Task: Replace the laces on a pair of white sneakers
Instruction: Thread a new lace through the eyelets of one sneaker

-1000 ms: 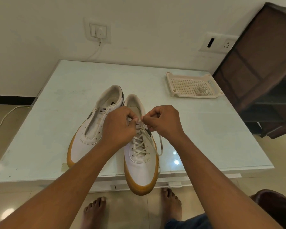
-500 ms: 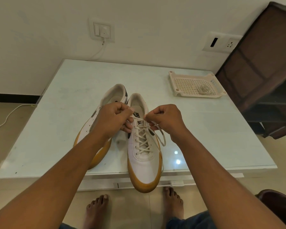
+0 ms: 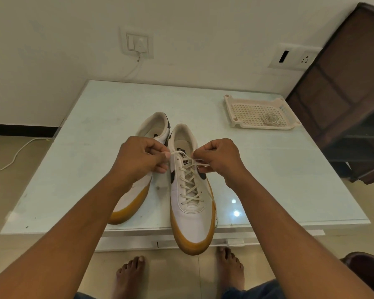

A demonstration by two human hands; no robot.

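Table [image 3: 289,190] edge: sneaker [image 3: 190,223] toe overhangs; left hand [image 3: 138,158], right hand [image 3: 221,157] pinch lace [image 3: 190,184].

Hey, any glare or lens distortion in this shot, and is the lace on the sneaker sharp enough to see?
Head view: warm indoor light; two small glare spots on the pale glass tabletop, right of the laced white gum-soled sneaker. Head view again: wide-angle stretching toward the frame's corners; the cream lace reads sharply between the left hand and the right hand.
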